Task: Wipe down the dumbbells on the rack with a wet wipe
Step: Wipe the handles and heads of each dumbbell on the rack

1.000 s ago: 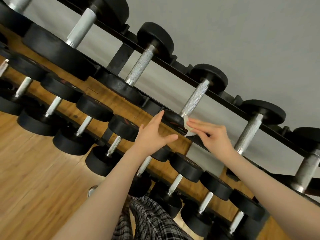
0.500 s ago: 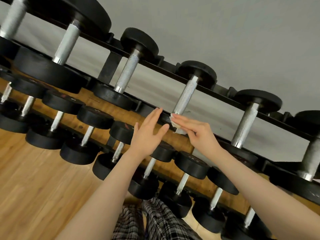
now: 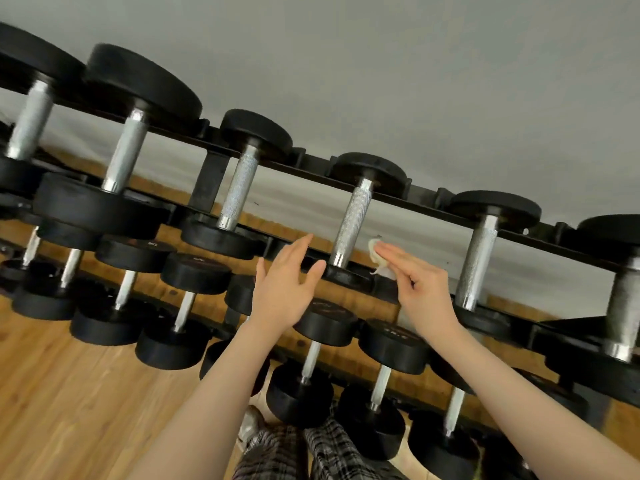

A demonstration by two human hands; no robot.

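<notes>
Black two-tier rack running slanted across the view, standing on a wood floor. Up top, chunky dumbbells with knurled silver handles, getting bigger toward the left. Down below, smaller ones packed side by side.

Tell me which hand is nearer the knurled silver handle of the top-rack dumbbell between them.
Right, narrowly. The right hand holds the white wipe beside the handle; the left hand hovers open lower left.
</notes>
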